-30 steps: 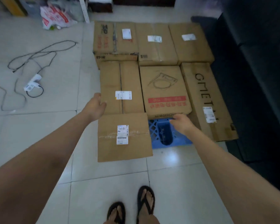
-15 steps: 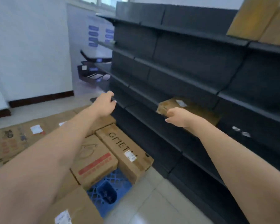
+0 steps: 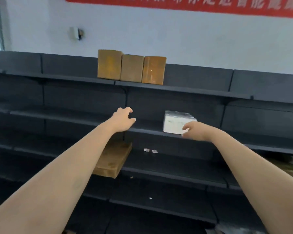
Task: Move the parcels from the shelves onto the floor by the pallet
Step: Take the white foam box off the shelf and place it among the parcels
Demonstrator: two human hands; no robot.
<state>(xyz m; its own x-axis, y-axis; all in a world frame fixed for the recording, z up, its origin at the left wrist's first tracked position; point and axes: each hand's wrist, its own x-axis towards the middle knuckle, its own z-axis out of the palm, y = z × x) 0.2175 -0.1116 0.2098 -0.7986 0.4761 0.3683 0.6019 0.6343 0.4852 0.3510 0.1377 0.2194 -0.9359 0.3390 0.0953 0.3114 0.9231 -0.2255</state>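
1. Dark metal shelving (image 3: 193,93), several tiers, set against a pale wall. We take the white parcel (image 3: 177,121) as our reference point. It sits on the second tier from the top, close to the front edge, in white wrapping with a faint label on its face.
2. Left hand (image 3: 123,119): to the left of the white parcel at about the same height, well apart from it, in front of the same tier. Its fingers are spread and slightly bent, and they hold nothing.
3. Right hand (image 3: 195,130): at the white parcel's lower right corner. Its fingers are loosely bent and parted, not wrapped round the parcel. We cannot tell through the blur whether the fingertips touch the wrapping.
4. Three brown cardboard boxes stand upright in a row one tier above the white parcel and to its left, side against side: the tallest box (image 3: 109,64), the middle box (image 3: 132,68) and the nearest box (image 3: 154,70).
5. Flat cardboard box (image 3: 114,159): one tier below the white parcel and to its left, lying flat and partly hidden behind the left forearm.
6. Paper scraps (image 3: 150,150): two, below the white parcel and slightly left, on the tier beneath.
7. Red banner (image 3: 176,4): high above the white parcel on the wall, with blurred lettering cut off by the frame.
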